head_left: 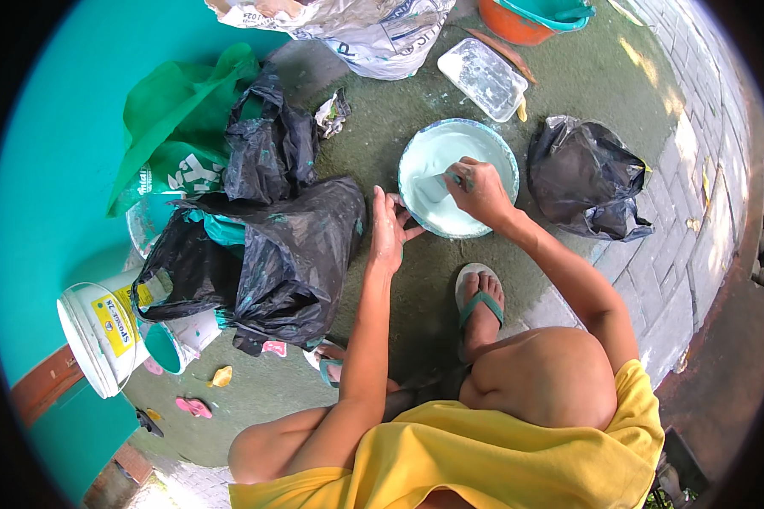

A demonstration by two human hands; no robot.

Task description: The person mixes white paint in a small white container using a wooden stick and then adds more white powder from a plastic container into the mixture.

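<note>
A round basin [510, 157] of thick pale mint-coloured paste stands on the ground in front of me. My right hand [481, 192] is closed over the basin around a flat-bladed scraper [434, 188], its blade coated with the paste and lying in it. Most of the scraper's handle is hidden by my fingers. At the basin's left edge is my left hand [389, 229], fingers apart and touching or very near the rim. Pale smears show on that hand.
Black plastic bags [293, 254] crowd the left, beside a white bucket [93, 331] and a green bag [187, 119]. Another black bag [581, 178] sits right of the basin. Beyond lie a smeared clear tray [482, 78], a white sack [390, 38] and an orange basin [509, 24].
</note>
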